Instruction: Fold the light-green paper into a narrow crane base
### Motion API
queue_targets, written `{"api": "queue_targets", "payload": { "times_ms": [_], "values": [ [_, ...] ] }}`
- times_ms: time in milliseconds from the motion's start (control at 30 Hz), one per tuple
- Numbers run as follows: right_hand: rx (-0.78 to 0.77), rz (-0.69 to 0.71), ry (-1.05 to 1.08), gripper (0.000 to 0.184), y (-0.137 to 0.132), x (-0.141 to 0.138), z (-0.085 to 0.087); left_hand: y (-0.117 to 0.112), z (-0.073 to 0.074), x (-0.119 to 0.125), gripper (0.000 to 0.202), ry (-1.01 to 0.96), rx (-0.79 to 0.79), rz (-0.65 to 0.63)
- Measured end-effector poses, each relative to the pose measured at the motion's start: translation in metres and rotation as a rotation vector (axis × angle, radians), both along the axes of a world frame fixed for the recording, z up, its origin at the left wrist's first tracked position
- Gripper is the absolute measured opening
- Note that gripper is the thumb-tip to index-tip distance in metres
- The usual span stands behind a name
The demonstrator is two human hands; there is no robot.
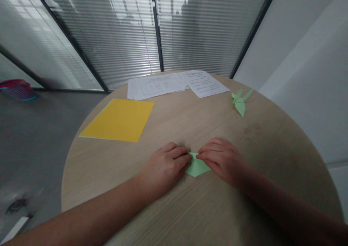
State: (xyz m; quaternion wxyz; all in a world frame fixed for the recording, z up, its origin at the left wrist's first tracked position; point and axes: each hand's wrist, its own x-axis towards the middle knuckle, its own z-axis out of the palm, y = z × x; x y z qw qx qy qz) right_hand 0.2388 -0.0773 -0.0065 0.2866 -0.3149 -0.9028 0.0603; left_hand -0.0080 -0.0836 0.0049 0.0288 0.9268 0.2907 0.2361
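Observation:
A small folded piece of light green origami paper (196, 168) lies on the round wooden table, between my two hands. My left hand (172, 162) has its fingers closed on the paper's left side and hides that edge. From the other side, my right hand (221, 159) pinches the upper right part, thumb and fingertips together. The lower point of the paper faces me and shows plainly. Farther off to the right rests a folded green paper crane (240, 101), apart from both hands.
A stack of yellow paper sheets (119, 121) lies at the left of the table (174, 119). Printed white sheets (160, 85) overlap at the far edge. Beyond stands a glass partition with blinds (195, 32). A pink and blue basket (19, 89) sits on the floor at left.

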Motion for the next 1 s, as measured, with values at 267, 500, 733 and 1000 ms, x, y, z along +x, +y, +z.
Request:
{"api": "queue_targets", "payload": {
  "times_ms": [267, 500, 733, 1000],
  "values": [
    [0.046, 0.021, -0.077, 0.021, -0.001, 0.003, 0.006, 0.0, 0.0, 0.001, 0.019, 0.052, 0.004, -0.01],
    [-0.006, 0.033, -0.073, 0.021, -0.002, 0.004, 0.007, -0.001, 0.001, 0.0, 0.017, 0.142, 0.023, -0.028],
    [-0.141, -0.023, 0.046, 0.018, 0.002, 0.005, -0.002, -0.004, 0.002, 0.0, 0.015, 0.155, 0.021, -0.005],
    [-0.131, -0.064, 0.023, 0.016, 0.001, 0.003, -0.005, -0.004, 0.0, 0.0, 0.018, 0.131, 0.058, -0.021]
  ]
}}
